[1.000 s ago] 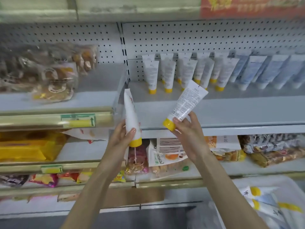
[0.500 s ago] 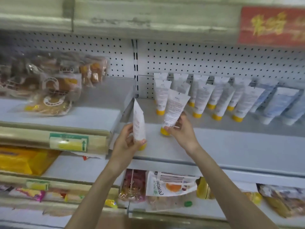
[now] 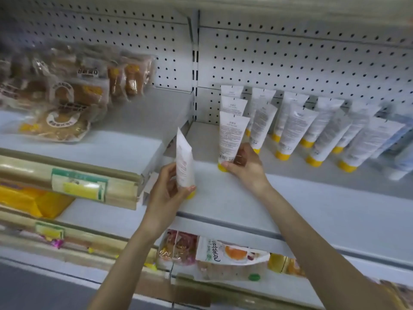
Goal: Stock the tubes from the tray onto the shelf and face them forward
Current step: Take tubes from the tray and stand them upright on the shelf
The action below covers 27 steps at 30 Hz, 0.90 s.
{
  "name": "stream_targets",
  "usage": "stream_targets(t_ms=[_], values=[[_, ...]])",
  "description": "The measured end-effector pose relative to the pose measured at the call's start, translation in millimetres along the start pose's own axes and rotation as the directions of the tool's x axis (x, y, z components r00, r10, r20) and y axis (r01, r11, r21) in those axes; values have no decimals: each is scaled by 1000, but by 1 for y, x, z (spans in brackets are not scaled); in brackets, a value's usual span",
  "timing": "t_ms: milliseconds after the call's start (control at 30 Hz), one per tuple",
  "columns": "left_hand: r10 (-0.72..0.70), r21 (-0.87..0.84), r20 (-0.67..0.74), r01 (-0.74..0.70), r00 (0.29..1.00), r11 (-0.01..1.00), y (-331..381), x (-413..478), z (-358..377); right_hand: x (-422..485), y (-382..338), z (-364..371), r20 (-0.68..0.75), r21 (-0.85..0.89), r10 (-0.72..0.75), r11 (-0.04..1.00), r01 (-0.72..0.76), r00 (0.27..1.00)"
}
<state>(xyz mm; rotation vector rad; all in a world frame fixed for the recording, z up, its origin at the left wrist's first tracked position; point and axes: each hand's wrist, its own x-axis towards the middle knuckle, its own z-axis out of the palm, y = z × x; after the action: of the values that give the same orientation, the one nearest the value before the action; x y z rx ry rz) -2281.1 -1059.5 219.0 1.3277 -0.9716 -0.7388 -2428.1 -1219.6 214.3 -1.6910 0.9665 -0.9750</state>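
My right hand grips a white tube with a yellow cap, upright, cap down, on the grey shelf, in front of the leftmost column of tubes. My left hand holds a second white tube edge-on, cap down, near the shelf's front left corner. Rows of white yellow-capped tubes stand at the back of the shelf, leaning against the pegboard. The tray is out of view.
Bagged baked goods fill the shelf to the left. Packaged snacks lie on the lower shelf under my arms. Pale blue tubes stand at the far right. A perforated back panel closes the shelf behind.
My right hand has moved its tube forward over the shelf and turned it upright, cap down on the shelf. The left hand rose with its tube to the shelf's edge. The view has tilted up.
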Motion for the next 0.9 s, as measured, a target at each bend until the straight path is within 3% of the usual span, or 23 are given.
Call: stream_targets(t_ms=[300,500,567,700,900], values=[[-28,37,-3,28,1000,999,-4,1,-4,2,5,1,13,-24,-4,1000,5,1000],[-57,93,-14,58,998,994,-7,-1,-9,-31,-12,-25,-98,174,-22,984,39,995],[-44,95,-6,44,999,994,-4,-1,-3,-50,-21,-34,-22,232,-65,970,69,998],[-30,115,129,15,991,993,-2,0,21,-77,-29,-31,249,181,-113,981,69,962],[0,108,325,-37,946,993,1,0,67,-84,-33,-46,188,165,-87,985,55,978]])
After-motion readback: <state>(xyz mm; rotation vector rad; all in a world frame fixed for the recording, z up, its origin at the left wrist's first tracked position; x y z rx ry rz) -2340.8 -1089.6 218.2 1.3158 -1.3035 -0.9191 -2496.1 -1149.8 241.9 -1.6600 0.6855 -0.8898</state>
